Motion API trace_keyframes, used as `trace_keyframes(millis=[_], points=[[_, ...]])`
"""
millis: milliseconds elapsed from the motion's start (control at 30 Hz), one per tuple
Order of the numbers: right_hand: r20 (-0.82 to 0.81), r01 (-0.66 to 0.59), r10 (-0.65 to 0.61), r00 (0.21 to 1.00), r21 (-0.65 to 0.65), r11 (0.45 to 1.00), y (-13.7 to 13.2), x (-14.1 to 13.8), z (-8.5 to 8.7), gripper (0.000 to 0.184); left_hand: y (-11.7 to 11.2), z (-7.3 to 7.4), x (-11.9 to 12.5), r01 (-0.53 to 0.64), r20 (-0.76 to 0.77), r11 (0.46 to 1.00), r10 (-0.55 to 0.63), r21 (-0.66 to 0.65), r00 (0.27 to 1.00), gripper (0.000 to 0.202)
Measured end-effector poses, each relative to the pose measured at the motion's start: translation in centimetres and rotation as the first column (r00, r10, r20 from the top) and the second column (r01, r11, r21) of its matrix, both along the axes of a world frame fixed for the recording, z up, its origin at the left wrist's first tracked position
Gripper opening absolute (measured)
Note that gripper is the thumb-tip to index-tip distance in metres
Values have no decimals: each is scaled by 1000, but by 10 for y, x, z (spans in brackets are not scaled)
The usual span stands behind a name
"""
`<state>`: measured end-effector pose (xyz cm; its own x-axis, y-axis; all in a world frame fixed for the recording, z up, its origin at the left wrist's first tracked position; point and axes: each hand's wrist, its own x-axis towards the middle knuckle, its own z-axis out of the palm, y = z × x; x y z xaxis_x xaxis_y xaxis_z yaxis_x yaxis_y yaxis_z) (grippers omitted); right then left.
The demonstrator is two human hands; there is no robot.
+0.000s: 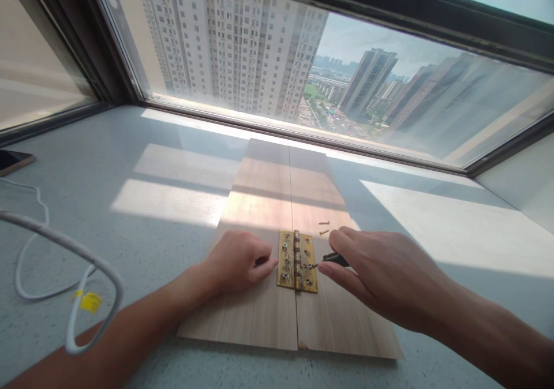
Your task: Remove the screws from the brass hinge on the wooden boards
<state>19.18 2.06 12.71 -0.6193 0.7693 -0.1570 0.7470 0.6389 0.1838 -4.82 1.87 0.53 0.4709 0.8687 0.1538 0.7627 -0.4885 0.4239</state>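
Two wooden boards (259, 195) lie side by side, with a worn brass hinge (285, 262) laid across their seam. Screws show in several of its holes. My right hand (385, 268) grips a dark-handled screwdriver (335, 258), its tip at a lower hole in the hinge's right leaf. My left hand (238, 262) rests on the left board with the fingers curled in; a fingertip reaches the hinge's left edge, and I see nothing held in that hand. Two loose screws (324, 223) lie on the right board, just beyond my right hand.
The boards lie on a pale speckled sill (164, 146) below a dark-framed window (277, 129). A white cable (97, 259) with a yellow tag (90, 302) loops at the left, partly over my left forearm. A phone-like dark object (15, 161) lies at the far left.
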Motion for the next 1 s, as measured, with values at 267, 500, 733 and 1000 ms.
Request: trace_keyframes(millis=[267,500,733,1000], points=[[84,20,-17,996,-31,999,7,-12,3,37,0,1,-1,3,4,1000,-3,7,1000,36],[9,-152,154,988,-115,982,14,6,6,20,-1,1,1,4,6,1000,-4,14,1000,37],[43,79,-83,996,75,994,1,4,-2,49,-1,4,0,10,-3,1000,-10,16,1000,38],[38,79,-79,996,-16,997,2,-12,2,37,-1,3,0,11,-1,1000,-11,21,1000,37]])
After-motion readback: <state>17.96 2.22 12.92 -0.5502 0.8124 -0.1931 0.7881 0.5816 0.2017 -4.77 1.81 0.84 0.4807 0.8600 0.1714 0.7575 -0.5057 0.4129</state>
